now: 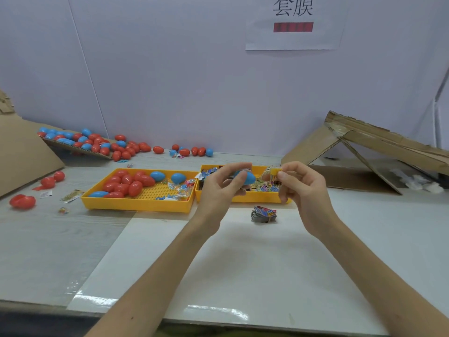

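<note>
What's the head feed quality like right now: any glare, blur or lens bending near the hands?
Head view: glare streaks on the glossy white sheet at the near edge; left hand, blue egg and right hand slightly soft; shadows on the sheet faint and diffuse; wide-angle bending curves the frame's right edge.

Your bench (48, 239) carries a white sheet (218, 276) at its near edge, with a small bundle of printed cards (264, 214) lying on it. Behind the sheet, two yellow trays (136, 206) sit side by side. Loose red and blue eggs (131, 148) lie along the back wall, red eggs (22, 201) lie at your left, and cardboard pieces (364, 142) stand at both ends.
</note>
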`<state>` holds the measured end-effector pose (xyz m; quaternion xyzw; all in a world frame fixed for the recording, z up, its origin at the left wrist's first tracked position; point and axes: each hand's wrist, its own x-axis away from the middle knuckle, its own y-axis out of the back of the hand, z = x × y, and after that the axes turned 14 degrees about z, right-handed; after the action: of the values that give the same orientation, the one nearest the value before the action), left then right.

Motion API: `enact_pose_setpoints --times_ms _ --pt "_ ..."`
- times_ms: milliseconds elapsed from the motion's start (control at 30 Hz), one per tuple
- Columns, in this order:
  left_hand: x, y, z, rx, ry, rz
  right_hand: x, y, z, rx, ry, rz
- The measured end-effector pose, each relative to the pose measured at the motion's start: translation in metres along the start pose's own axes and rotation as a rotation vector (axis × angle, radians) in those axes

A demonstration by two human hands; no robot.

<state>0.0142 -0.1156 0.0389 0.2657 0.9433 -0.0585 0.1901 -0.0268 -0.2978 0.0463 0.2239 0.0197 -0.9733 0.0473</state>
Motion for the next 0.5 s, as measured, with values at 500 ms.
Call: enact_pose_setpoints --times_ms 500 --pt "0.0005 0.0011 0.0026 -0.053 -0.074 -0.005 0.0034 -0.0056 0.0048 0.076 -0.091 -0.013"
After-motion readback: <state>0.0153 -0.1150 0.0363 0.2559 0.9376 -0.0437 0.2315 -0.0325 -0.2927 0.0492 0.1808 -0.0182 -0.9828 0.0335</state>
